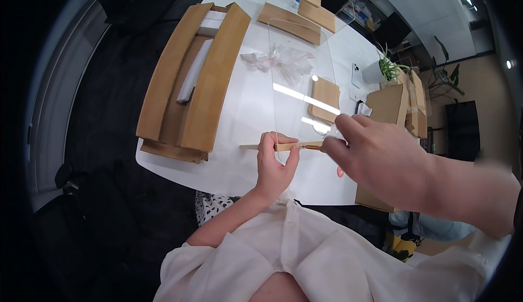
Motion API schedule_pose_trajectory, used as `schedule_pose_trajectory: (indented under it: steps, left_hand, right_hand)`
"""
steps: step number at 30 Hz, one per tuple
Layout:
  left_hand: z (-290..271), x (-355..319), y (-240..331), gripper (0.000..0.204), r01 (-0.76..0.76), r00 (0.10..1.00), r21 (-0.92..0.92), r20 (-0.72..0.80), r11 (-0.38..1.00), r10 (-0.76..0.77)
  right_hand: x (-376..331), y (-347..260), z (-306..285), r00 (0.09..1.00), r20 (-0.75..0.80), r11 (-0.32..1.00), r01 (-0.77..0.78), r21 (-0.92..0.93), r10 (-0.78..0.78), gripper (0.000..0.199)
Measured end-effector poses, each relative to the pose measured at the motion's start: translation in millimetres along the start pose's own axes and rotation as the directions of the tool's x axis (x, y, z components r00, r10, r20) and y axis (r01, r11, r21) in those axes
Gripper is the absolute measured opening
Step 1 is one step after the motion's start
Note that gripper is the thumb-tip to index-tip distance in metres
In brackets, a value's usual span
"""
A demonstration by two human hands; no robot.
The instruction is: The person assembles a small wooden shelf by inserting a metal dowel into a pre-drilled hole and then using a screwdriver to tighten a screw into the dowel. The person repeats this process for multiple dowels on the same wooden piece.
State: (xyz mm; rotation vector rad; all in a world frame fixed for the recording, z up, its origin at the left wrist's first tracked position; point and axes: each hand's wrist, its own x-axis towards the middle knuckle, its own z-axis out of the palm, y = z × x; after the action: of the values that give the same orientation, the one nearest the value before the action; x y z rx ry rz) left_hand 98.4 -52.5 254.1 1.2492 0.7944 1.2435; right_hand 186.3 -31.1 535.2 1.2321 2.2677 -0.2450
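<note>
Left hand (275, 163) pinching wood strip (283, 146) near worktop (234, 138) front edge; strip long axis left-right. Right hand (373, 157) pinching strip's right end; clear sheet (299, 84) just behind.

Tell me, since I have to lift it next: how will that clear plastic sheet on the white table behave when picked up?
The clear sheet lies flat with straight edges, so probably stiff, perhaps flexing slightly. Its glossy glare suggests slippery faces that may scratch. It looks thin, so likely light, though awkwardly wide.
</note>
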Motion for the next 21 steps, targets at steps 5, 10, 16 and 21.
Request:
schedule_pose_trajectory:
  steps: [5,10,16,21]
  left_hand:
    - [0.0,1.1,3.2,0.022,-0.025,1.000,-0.012,-0.012,1.000,0.025]
    - [1.1,3.2,1.8,0.027,0.003,0.999,-0.039,-0.034,0.999,-0.005]
    - [1.9,-1.4,1.8,0.027,0.014,1.000,-0.041,-0.014,0.999,-0.014]
    - [2.2,1.2,0.6,0.027,0.000,1.000,-0.060,-0.028,0.998,-0.001]
  right_hand:
    - [-6.2,9.9,6.0,0.783,0.205,0.446,0.525,-0.725,-0.588,0.019]
    - [-5.0,-0.5,6.2,0.993,0.105,0.978,0.076,-0.195,-0.057,0.016]
    - [17.5,1.2,-13.8,0.837,0.372,0.870,-0.475,0.132,0.401,0.010]
    - [-7.9,8.1,10.3,0.898,-0.024,0.837,0.400,-0.374,-0.439,0.013]
